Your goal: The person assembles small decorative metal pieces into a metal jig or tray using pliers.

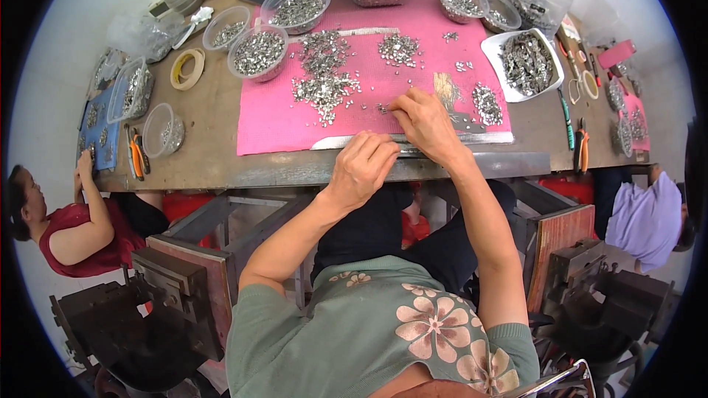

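My left hand (pixel 359 169) rests at the front edge of the pink mat (pixel 273 121), fingers curled and pressed together. Just right of it and a little farther in, my right hand (pixel 428 127) has its thumb and fingertips pinched over the mat. What either hand holds is too small or hidden to tell. A few small silver metal pieces (pixel 382 108) lie by my right fingertips. Loose heaps of such pieces (pixel 324 92) spread left of my hands, with a smaller heap (pixel 399 49) beyond them. Another heap (pixel 487 103) and a bundle of thin tan strips (pixel 445 88) lie to the right.
Clear plastic tubs of metal pieces (pixel 258 51) line the mat's far side, and a white tray (pixel 558 66) stands right. Tape (pixel 177 70) and orange-handled pliers (pixel 135 155) lie left; more pliers (pixel 582 147) lie right. People sit at both ends, one in a red top (pixel 81 239).
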A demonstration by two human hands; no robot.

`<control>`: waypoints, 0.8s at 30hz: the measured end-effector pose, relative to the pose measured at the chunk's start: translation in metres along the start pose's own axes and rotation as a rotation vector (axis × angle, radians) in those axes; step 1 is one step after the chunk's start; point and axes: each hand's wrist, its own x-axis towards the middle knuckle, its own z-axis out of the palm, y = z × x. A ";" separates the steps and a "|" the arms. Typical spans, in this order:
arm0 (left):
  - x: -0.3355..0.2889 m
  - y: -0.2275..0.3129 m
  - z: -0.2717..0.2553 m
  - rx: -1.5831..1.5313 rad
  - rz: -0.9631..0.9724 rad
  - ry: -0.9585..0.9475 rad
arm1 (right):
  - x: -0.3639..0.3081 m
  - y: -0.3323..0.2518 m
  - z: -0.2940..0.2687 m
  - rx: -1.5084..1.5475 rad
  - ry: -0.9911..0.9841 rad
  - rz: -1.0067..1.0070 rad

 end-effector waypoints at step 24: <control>0.032 -0.073 -0.020 0.290 -0.069 -0.172 | -0.024 0.006 -0.023 -0.183 -0.075 0.079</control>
